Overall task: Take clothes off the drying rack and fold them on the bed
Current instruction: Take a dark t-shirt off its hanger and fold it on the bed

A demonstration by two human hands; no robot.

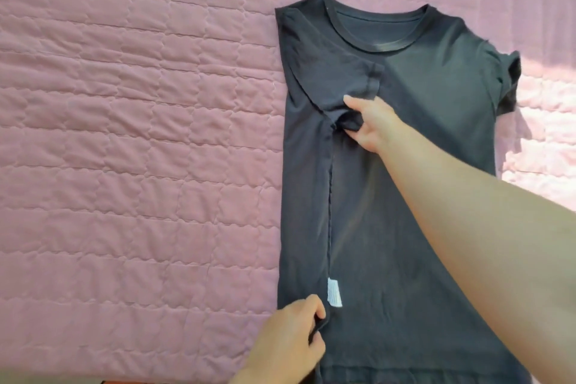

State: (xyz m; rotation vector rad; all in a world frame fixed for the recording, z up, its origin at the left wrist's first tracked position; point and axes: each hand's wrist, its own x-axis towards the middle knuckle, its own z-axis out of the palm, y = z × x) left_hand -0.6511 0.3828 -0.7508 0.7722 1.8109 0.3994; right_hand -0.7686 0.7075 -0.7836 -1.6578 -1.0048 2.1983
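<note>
A black t-shirt (436, 97) lies flat on the pink quilted bed (124, 134), neck away from me. Its left side and sleeve are folded inward over the body, and a white care label (334, 292) shows along the folded side seam. My right hand (369, 121) reaches across the shirt and pinches the folded sleeve near the armpit. Near the hem, my left hand (293, 337) grips the folded edge of the shirt. The right sleeve (508, 81) lies spread out, its end slightly turned up.
The pink quilt stretches wide to the left of the shirt. A sunlit patch (545, 121) falls on the quilt at the right edge. The drying rack is out of view.
</note>
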